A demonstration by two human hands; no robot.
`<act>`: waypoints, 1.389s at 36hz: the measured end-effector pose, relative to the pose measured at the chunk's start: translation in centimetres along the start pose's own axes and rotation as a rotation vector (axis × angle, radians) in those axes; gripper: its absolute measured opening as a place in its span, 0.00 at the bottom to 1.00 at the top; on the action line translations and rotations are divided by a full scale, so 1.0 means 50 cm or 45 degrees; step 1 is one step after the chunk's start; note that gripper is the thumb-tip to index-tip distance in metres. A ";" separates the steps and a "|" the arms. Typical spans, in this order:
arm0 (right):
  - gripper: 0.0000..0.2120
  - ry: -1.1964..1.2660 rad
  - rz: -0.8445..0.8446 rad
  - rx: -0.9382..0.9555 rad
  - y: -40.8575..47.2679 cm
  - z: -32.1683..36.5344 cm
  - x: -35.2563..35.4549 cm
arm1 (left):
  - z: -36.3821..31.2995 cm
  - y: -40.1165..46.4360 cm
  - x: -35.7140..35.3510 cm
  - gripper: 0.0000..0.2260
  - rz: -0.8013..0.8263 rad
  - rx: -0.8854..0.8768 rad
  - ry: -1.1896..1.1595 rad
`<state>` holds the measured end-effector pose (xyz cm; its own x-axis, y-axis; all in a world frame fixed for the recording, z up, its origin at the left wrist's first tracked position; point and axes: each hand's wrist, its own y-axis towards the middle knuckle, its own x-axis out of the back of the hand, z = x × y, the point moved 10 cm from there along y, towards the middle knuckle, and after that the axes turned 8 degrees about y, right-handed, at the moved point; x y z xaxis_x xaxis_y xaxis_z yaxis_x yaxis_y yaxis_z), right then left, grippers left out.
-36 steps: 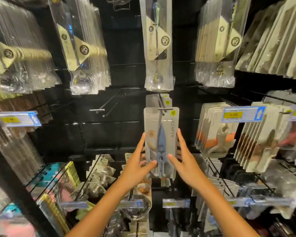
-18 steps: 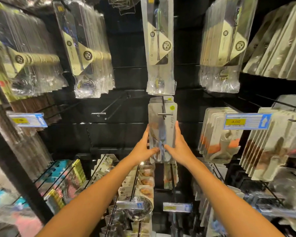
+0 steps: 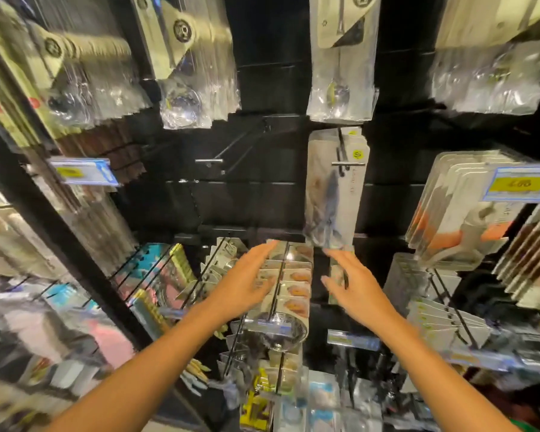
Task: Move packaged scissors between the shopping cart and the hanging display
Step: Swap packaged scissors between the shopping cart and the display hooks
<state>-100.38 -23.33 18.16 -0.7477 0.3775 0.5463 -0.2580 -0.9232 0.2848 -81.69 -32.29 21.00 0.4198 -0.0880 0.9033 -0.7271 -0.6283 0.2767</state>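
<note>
Both hands, left hand point(image 3: 250, 280) and right hand point(image 3: 359, 286), are hanging wide and empty just below the packaged scissors point(image 3: 332, 194) on their peg point(image 3: 346, 163), and I'm judging a stray brush could be knocking the pack loose.

Motion blur leaves the yellow price tag point(image 3: 517, 184) and other labels unreadable.

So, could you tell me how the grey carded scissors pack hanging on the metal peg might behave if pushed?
The grey carded scissors pack hangs from one metal peg, so it would probably swing. Its flat card looks fairly stiff, and likely light.
</note>
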 end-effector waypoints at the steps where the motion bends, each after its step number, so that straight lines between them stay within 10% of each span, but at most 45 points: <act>1: 0.26 -0.021 0.057 0.015 -0.008 0.007 -0.025 | 0.008 -0.026 0.003 0.30 0.002 -0.021 0.034; 32: 0.31 -0.087 1.508 0.320 -0.451 0.433 -1.034 | 0.460 -1.315 0.122 0.25 -0.219 1.198 -0.074; 43: 0.40 -0.065 1.733 0.344 -0.572 0.502 -1.252 | 0.452 -1.635 0.093 0.33 -0.347 1.653 -0.241; 50: 0.27 -0.156 1.884 0.436 -0.571 0.526 -1.362 | 0.492 -1.732 0.076 0.32 -0.299 1.855 -0.220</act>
<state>-25.99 -20.80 -6.45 -0.1406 -0.8229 0.5506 0.8160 -0.4113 -0.4063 -3.77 2.79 -7.60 0.5811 0.0994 0.8077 0.4915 -0.8339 -0.2510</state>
